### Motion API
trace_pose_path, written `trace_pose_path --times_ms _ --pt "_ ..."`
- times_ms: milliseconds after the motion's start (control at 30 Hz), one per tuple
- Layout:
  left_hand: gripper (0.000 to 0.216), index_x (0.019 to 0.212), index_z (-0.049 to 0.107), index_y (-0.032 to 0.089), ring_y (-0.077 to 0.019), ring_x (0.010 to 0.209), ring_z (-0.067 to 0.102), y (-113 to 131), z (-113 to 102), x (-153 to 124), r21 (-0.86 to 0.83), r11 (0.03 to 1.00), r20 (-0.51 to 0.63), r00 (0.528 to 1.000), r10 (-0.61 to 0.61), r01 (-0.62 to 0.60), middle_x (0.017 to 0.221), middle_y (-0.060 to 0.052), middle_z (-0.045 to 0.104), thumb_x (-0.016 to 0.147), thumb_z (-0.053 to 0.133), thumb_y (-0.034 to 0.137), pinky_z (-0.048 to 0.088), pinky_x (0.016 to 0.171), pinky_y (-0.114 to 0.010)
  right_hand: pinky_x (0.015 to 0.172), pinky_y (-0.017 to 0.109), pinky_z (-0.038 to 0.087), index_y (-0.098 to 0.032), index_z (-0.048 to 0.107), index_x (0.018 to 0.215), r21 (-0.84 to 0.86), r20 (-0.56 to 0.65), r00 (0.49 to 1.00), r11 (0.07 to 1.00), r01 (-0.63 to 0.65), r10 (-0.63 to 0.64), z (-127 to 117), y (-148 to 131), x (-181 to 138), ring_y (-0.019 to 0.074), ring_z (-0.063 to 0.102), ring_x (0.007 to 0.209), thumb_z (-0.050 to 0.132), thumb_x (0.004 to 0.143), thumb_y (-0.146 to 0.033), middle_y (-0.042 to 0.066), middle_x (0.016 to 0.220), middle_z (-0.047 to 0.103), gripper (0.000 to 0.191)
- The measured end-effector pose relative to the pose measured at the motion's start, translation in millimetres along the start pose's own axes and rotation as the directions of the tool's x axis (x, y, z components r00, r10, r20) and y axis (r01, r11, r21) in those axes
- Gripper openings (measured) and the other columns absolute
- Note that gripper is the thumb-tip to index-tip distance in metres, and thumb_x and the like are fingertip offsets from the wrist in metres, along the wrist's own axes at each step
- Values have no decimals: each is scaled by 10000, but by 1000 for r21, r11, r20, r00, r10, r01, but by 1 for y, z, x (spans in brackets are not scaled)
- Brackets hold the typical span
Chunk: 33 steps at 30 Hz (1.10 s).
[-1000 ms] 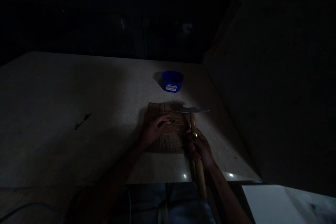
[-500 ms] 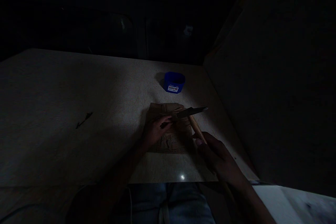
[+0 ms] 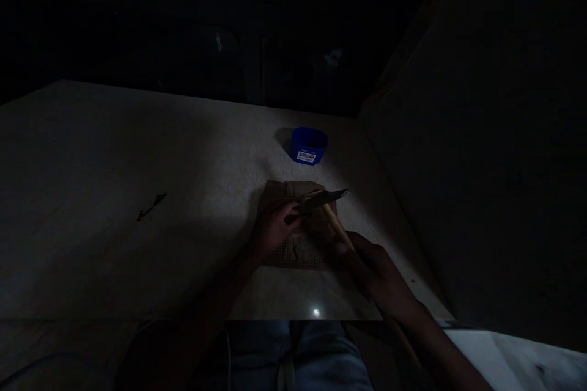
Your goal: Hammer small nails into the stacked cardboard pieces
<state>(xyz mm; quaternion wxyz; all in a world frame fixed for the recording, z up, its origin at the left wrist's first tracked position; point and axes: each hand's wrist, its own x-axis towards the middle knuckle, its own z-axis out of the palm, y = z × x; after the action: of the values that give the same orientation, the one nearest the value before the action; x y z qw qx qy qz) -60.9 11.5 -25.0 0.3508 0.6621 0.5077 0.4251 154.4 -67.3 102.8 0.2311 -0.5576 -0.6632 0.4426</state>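
Observation:
The scene is very dark. A brown perforated board (image 3: 300, 252) lies on the pale table (image 3: 137, 153) in front of me. My left hand (image 3: 274, 229) rests on the board with its fingers pinched on a small dark thing, too small to name. My right hand (image 3: 373, 269) is wrapped round the wooden handle of a hammer (image 3: 331, 218). The hammer's metal head (image 3: 326, 197) hangs tilted just above my left fingertips.
A blue tub (image 3: 309, 145) with a label stands beyond the board. A small dark object (image 3: 151, 206) lies to the left on the table. A dark wall rises on the right. Something white (image 3: 513, 363) shows at the lower right, and my lap sits below the table's edge.
The hammer head has swung left and down toward my left fingers, its handle now slanted. My right hand has drawn back and to the right. The left hand has stayed on the board.

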Motion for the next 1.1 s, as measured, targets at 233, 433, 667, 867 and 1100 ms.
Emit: trace_pose_path --times_ms 233,433,667,867,1100 --pt "314 1161 666 240 -179 904 744 -3 2 -2 -4 1000 -4 1000 7 -7 986 -33 770 849 700 230 598 849 -314 496 225 397 -151 665 1158 5 -47 999 1000 11 -10 -11 -9 -4 148 539 553 468 986 -544 -38 553 502 472" --pt "303 1131 675 239 -176 888 747 -2 0 -2 22 1000 -16 1000 -1 1 967 -25 770 832 712 215 604 819 -298 505 226 396 -159 671 1148 2 -48 999 1000 26 -26 -8 -14 -4 138 557 574 468 985 -535 -4 693 627 458" --pt "358 1183 641 237 -188 919 748 1 1 -3 17 999 -6 999 -32 32 951 -24 776 833 711 214 598 850 -317 603 271 454 -137 670 1055 -46 48 996 996 -79 81 4 8 6 210 637 726 442 964 -557 45 777 691 486" --pt "378 1205 628 232 -178 881 750 3 1 -2 -23 999 22 999 -41 42 952 -24 774 835 697 199 602 834 -317 621 267 464 -161 665 1113 14 -47 998 999 -30 31 2 10 5 202 629 738 433 974 -541 46 840 694 466" --pt "340 1167 644 225 -179 883 746 -2 3 -3 17 1000 -12 1000 -22 22 945 -30 768 832 696 210 602 817 -309 660 282 471 -152 667 1130 5 40 997 998 -63 63 6 16 8 216 635 752 461 960 -545 52 863 715 475"
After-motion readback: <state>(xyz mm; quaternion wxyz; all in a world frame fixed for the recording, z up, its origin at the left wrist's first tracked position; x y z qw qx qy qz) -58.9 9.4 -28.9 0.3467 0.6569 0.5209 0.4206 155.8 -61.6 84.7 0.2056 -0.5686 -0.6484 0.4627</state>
